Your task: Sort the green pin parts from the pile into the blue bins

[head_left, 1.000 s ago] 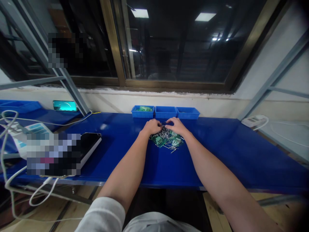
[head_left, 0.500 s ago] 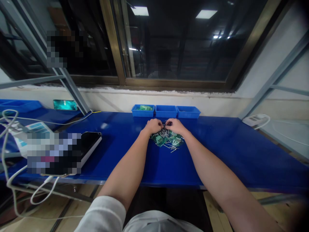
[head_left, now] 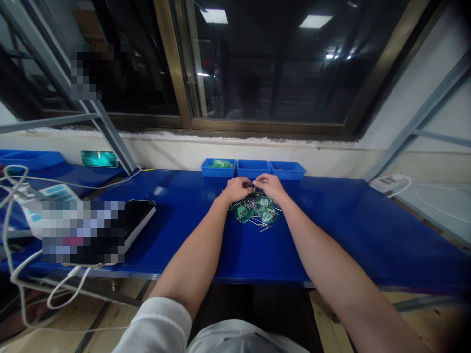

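A heap of thin metal screws [head_left: 253, 205], mixed with flat green pieces [head_left: 268, 214], lies on the blue table. My left hand [head_left: 236, 189] rests at the heap's upper left, fingers curled and pressed together; what they hold, if anything, is hidden. Just above the heap, my right hand [head_left: 270, 185] pinches a small thin metal piece that looks like a screw, its fingertips close to those of my left hand. Behind the hands stand three blue bins in a row: the left bin [head_left: 218, 173] holds green pieces, beside the middle bin [head_left: 252, 175] and the right bin [head_left: 288, 175].
At the left, a black and white device [head_left: 138, 220] lies near the table's front edge, with white cables [head_left: 61, 299] looping there. A lit phone [head_left: 99, 159] leans on the wall. A white power strip [head_left: 390, 183] sits at the right end. Metal posts [head_left: 114, 142] flank the table.
My right hand has risen slightly out of the heap, with a thin metal piece now showing at its fingertips. My left hand has barely moved.
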A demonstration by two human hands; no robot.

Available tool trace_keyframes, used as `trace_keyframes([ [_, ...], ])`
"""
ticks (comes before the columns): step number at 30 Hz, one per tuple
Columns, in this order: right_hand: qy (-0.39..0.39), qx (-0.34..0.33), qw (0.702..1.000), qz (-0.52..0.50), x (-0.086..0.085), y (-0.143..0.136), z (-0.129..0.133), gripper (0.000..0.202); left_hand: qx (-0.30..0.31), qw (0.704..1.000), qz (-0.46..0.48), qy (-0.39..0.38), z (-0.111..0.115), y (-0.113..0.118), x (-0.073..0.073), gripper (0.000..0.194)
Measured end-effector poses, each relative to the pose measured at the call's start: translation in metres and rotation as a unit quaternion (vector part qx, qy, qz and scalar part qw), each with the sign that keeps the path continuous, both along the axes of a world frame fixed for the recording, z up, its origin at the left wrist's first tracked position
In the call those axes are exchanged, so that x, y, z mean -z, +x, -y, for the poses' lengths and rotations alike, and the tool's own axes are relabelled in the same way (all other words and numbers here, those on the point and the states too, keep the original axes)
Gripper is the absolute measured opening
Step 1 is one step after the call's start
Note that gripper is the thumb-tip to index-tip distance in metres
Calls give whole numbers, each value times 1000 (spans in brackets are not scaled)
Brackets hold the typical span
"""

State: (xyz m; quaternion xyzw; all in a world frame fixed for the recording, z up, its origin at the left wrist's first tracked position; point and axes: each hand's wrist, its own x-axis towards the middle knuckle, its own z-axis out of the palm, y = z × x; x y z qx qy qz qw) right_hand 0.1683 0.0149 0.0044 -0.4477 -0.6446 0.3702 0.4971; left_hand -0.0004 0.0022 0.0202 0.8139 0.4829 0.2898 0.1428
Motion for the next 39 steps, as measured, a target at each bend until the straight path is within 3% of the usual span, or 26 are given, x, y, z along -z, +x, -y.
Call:
trace_keyframes([
  [5, -1, 33, 996, -84, 0, 1, -3, 32, 37, 995, 92, -4, 1, 3, -2, 27],
  [14, -25, 22, 990, -137, -1, -1, -3, 32, -8, 993, 102, 60, -4, 6, 1, 18],
  [18, -15, 20, 998, -53, -1, 0, -2, 33, -15, 992, 100, 81, -2, 5, -1, 19],
  [23, 51, 23, 994, 94, -6, 0, 5, 30, -31, 995, 78, 57, 0, 4, -1, 34],
  [27, 69, 12, 988, 139, -7, -1, 6, 34, -44, 995, 74, 41, 0, 5, -2, 45],
  [34, 31, -27, 997, -62, -9, -4, 8, 28, -36, 998, 57, -3, 1, 6, -3, 48],
  [39, 21, -45, 992, -115, -9, -1, 7, 25, -39, 997, 61, -2, 1, 6, -5, 51],
])
